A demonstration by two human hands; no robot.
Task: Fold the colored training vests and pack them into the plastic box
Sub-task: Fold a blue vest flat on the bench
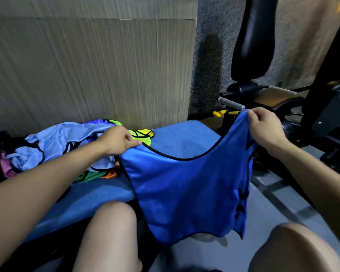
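Note:
A royal blue training vest [186, 185] with black trim hangs spread in the air above my knees. My left hand [118, 141] pinches its left shoulder strap, and my right hand [265, 128] pinches the right strap, held higher. A loose pile of other vests [63, 146], light blue, neon yellow, green, orange and pink, lies on the left part of the blue padded bench [177, 138]. No plastic box shows in the view.
A wood-grain wall panel [90, 65] stands right behind the bench. Black gym equipment [251, 46] with a grey handle [231, 104] and yellow pins fills the right side. Grey floor [279, 201] lies to the right. My bare knees are at the bottom.

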